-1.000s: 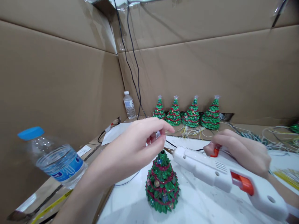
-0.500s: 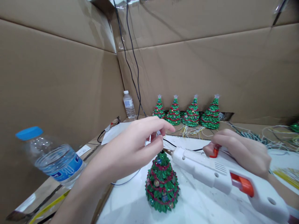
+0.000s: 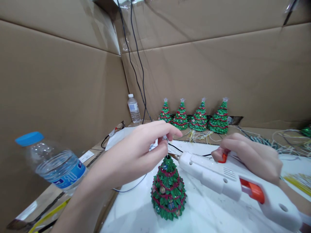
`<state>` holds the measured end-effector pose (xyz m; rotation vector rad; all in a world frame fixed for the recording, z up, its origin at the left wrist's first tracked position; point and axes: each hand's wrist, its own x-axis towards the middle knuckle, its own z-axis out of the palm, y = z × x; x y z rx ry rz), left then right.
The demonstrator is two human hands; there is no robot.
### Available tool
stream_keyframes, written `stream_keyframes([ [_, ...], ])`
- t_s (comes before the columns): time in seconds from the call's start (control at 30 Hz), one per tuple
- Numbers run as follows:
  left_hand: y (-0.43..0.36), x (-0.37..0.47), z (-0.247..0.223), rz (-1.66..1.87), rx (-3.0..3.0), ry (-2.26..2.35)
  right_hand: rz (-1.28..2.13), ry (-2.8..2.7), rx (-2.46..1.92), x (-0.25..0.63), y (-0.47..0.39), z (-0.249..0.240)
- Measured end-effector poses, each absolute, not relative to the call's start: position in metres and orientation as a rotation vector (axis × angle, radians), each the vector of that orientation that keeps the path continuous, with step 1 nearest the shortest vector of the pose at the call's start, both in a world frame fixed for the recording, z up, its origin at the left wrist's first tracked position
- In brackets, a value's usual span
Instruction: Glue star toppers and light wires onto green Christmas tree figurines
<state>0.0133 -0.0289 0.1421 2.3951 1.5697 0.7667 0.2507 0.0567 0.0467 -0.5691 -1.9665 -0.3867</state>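
A green Christmas tree figurine (image 3: 168, 192) with red garlands and small baubles stands upright on the white work surface (image 3: 206, 213). Just above its tip is my left hand (image 3: 143, 152), thumb and fingers pinched on a small clear piece (image 3: 165, 138) that looks like a star topper and is mostly hidden. My right hand (image 3: 251, 155) is closed on a white glue gun (image 3: 218, 181) with orange parts, its grip partly hidden by the gun body. The metal nozzle (image 3: 174, 156) points left, close beside the tree's top opening.
Several finished-looking trees with clear stars (image 3: 199, 116) line the cardboard back wall. A large water bottle (image 3: 58, 165) stands left; a smaller bottle (image 3: 134, 109) is in the corner. Loose wires (image 3: 269, 145) lie right, and black cables (image 3: 139, 64) hang behind.
Almost nothing differs. My left hand has shifted very slightly left, and the tree's top opening shows a little more. The glue gun stays beside it.
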Motion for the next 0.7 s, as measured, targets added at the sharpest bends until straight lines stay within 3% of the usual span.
stream_keyframes([
  [0.7,-0.0282,0.0078,0.1428,0.755,2.492,1.447,-0.409,-1.958,-0.625,0.2528,0.0617,0.0443],
])
